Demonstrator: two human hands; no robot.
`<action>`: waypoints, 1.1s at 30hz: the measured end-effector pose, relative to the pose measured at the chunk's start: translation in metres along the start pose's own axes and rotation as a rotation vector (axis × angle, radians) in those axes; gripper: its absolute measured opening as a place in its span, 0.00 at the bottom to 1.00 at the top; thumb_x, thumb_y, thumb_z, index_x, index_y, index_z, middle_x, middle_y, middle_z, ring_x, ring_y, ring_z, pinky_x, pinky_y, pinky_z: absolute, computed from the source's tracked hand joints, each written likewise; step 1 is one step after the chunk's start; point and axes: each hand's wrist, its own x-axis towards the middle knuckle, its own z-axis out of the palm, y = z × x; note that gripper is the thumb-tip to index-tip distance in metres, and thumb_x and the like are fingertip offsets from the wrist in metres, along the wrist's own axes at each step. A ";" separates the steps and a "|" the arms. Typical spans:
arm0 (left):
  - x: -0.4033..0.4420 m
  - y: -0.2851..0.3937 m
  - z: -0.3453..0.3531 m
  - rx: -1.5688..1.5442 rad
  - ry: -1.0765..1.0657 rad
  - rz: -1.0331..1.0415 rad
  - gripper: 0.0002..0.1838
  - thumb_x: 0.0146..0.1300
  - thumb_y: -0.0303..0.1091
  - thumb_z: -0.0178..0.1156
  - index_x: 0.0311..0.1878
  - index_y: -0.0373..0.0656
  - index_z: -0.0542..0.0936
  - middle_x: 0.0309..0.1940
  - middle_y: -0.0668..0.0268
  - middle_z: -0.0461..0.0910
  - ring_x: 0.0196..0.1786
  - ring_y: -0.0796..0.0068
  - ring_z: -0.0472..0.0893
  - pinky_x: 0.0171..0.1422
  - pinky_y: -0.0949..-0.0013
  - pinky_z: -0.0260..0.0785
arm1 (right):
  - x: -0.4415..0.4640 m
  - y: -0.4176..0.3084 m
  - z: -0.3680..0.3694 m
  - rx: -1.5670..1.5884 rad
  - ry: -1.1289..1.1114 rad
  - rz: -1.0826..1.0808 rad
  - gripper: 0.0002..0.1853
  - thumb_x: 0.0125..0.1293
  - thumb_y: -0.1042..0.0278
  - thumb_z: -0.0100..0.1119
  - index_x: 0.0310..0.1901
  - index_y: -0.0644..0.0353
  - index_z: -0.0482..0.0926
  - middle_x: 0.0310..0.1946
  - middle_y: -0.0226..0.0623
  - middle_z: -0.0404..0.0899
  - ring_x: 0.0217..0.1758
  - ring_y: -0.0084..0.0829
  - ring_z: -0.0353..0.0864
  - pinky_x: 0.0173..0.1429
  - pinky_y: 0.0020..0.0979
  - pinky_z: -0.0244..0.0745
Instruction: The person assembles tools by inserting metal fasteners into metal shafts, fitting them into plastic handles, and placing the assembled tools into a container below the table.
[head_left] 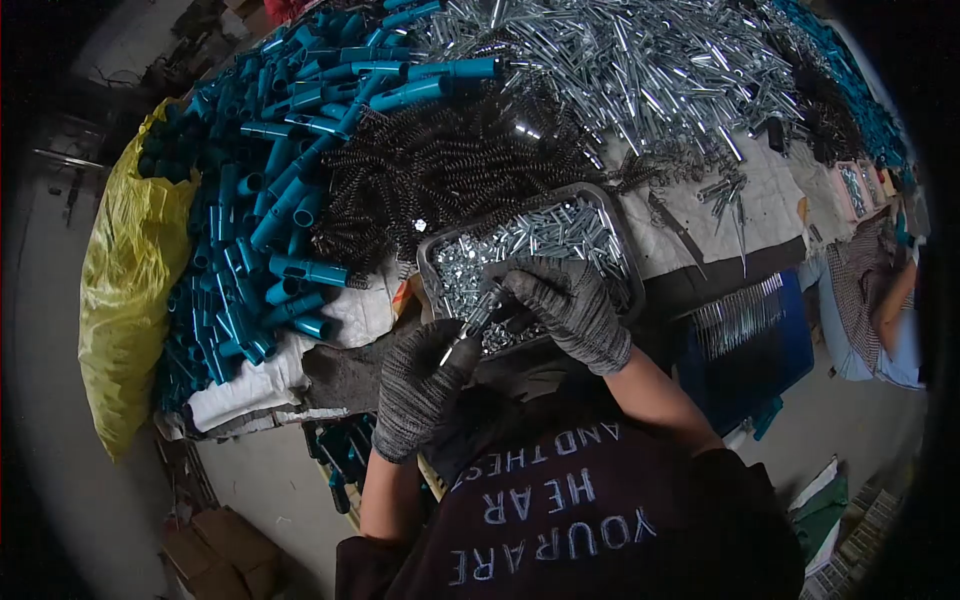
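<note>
My left hand, in a grey knit glove, is closed with its thumb and fingers pinching a small shiny metal part. My right hand, gloved the same way, grips the upper end of that part. A bright thin metal tip shows between the left fingers; whether it belongs to the same part, I cannot tell. Both hands are over the near edge of a dark tray holding many small silver pins and nuts. Fingers cover much of the held part.
Teal tubes are heaped at left beside a yellow sack. Black coil springs lie behind the tray, silver metal tubes beyond. Scissors rest at right. A blue bin holds metal rods. Another person sits at far right.
</note>
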 end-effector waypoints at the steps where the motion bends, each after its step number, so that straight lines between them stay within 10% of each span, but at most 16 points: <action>1: 0.000 0.000 0.000 -0.050 -0.009 -0.011 0.17 0.60 0.35 0.61 0.47 0.30 0.75 0.31 0.63 0.78 0.32 0.80 0.76 0.36 0.74 0.70 | 0.000 -0.002 -0.001 0.037 -0.030 0.042 0.14 0.68 0.62 0.51 0.46 0.61 0.80 0.38 0.33 0.82 0.41 0.20 0.79 0.49 0.23 0.73; 13: 0.015 -0.057 -0.028 -0.123 0.156 -0.061 0.13 0.62 0.34 0.58 0.42 0.32 0.78 0.26 0.63 0.79 0.29 0.79 0.76 0.35 0.73 0.70 | 0.020 -0.014 0.005 -0.182 0.141 0.001 0.23 0.65 0.53 0.55 0.53 0.63 0.74 0.40 0.36 0.81 0.40 0.21 0.80 0.43 0.24 0.76; 19: 0.017 -0.119 -0.045 -0.105 0.373 -0.031 0.15 0.58 0.33 0.61 0.43 0.31 0.79 0.34 0.57 0.82 0.38 0.72 0.81 0.44 0.69 0.72 | 0.070 -0.026 0.071 -0.704 -0.271 -0.205 0.24 0.62 0.52 0.57 0.55 0.58 0.72 0.45 0.44 0.78 0.45 0.35 0.80 0.47 0.33 0.76; 24: 0.014 -0.103 -0.044 0.072 0.409 0.003 0.15 0.58 0.34 0.62 0.43 0.33 0.79 0.35 0.57 0.83 0.38 0.71 0.80 0.46 0.68 0.72 | 0.130 0.007 0.169 -1.098 -0.149 -0.696 0.22 0.58 0.60 0.57 0.52 0.64 0.71 0.49 0.47 0.72 0.50 0.43 0.74 0.55 0.38 0.70; 28: 0.015 -0.104 -0.047 -0.045 0.351 -0.002 0.14 0.60 0.34 0.61 0.42 0.32 0.80 0.34 0.59 0.82 0.38 0.74 0.79 0.45 0.70 0.71 | 0.171 0.019 0.216 -1.353 -0.219 -0.206 0.21 0.53 0.65 0.59 0.49 0.62 0.72 0.51 0.45 0.69 0.49 0.40 0.74 0.46 0.39 0.77; 33: 0.015 -0.108 -0.045 -0.015 0.358 0.032 0.11 0.61 0.31 0.59 0.42 0.32 0.80 0.34 0.61 0.82 0.36 0.77 0.78 0.43 0.71 0.70 | 0.154 0.007 0.188 -1.014 -0.143 -0.419 0.25 0.51 0.66 0.61 0.52 0.61 0.70 0.48 0.52 0.69 0.50 0.47 0.75 0.51 0.41 0.75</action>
